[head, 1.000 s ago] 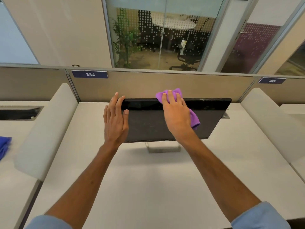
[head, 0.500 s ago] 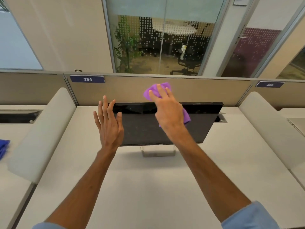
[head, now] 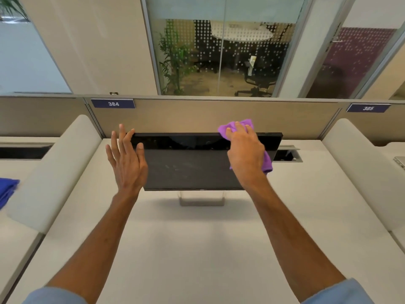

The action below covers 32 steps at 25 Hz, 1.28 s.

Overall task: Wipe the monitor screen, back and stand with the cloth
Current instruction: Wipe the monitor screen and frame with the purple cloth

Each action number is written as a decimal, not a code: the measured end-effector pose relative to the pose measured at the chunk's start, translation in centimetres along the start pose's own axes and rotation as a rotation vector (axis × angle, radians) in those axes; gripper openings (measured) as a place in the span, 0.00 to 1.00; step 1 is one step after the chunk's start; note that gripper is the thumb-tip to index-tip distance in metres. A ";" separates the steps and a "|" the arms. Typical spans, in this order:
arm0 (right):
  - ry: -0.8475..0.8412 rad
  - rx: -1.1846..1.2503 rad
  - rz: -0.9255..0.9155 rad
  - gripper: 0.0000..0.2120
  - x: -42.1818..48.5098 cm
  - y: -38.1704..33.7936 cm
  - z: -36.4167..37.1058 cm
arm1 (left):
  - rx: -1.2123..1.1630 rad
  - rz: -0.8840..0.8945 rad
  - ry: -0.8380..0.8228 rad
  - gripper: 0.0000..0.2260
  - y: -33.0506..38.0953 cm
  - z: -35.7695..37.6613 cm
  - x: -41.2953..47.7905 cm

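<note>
Firmly, the grip of the right hand clasps the purple cloth over the top edge of the monitor, near its right corner. The left hand, released and straight-fingered, steadies the left edge. Screen smears show, so I judge wiping early, with back and stand pending. It sits on the counter, screen facing the person, long axis left-right.
</note>
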State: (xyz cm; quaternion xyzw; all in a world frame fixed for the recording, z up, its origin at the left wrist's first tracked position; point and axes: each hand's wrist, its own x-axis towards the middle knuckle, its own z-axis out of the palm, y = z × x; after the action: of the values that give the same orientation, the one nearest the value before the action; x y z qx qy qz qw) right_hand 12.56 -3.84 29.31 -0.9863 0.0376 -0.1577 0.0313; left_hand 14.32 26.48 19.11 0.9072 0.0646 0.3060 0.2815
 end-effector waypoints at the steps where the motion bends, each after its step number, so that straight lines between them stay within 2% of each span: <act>1: -0.002 0.006 0.053 0.23 0.3 0.8 -0.6 | 0.012 0.002 -0.005 0.20 0.1 -0.1 -0.1; 3: 0.037 0.037 0.069 0.22 0.9 0.5 -1.7 | 0.038 0.026 -0.020 0.23 0.2 -0.4 -0.1; 7: 0.126 0.042 -0.283 0.27 0.5 -6.3 -1.8 | 0.036 0.086 -0.062 0.27 0.2 -0.7 -0.4; 9: 0.095 0.005 -0.343 0.26 0.1 -8.7 0.0 | 0.037 0.098 -0.058 0.27 -0.4 -0.8 -0.6; 13: 0.082 0.051 -0.183 0.28 0.3 -5.8 1.9 | 0.049 0.160 -0.014 0.25 -1.1 -0.7 -0.6; 19: 0.085 -0.076 0.116 0.36 0.4 5.2 2.9 | -0.026 0.133 0.029 0.26 -0.6 0.9 -0.6; 23: 0.086 -0.044 0.397 0.30 1.0 10.3 0.8 | -0.059 0.122 0.037 0.27 -0.6 1.3 -0.7; 25: 0.143 0.035 0.457 0.30 1.3 10.5 -0.3 | -0.072 0.116 0.033 0.27 -0.8 1.3 -0.7; 26: 0.183 0.083 0.425 0.32 1.1 9.6 -0.8 | -0.079 0.117 0.030 0.27 -0.8 1.3 -0.7; 28: 0.235 0.149 0.245 0.37 0.7 5.6 -1.4 | -0.088 0.108 0.030 0.27 -0.7 1.5 -0.5; 32: 0.155 0.025 -0.129 0.36 0.0 -3.5 0.6 | -0.093 0.101 0.012 0.28 -0.8 1.4 -0.8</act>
State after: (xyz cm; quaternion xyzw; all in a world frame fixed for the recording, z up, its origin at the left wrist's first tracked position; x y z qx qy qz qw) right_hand 12.91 -0.37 29.02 -0.9711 -0.0256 -0.2354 0.0304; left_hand 14.55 26.29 17.34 0.8933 0.0060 0.3280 0.3073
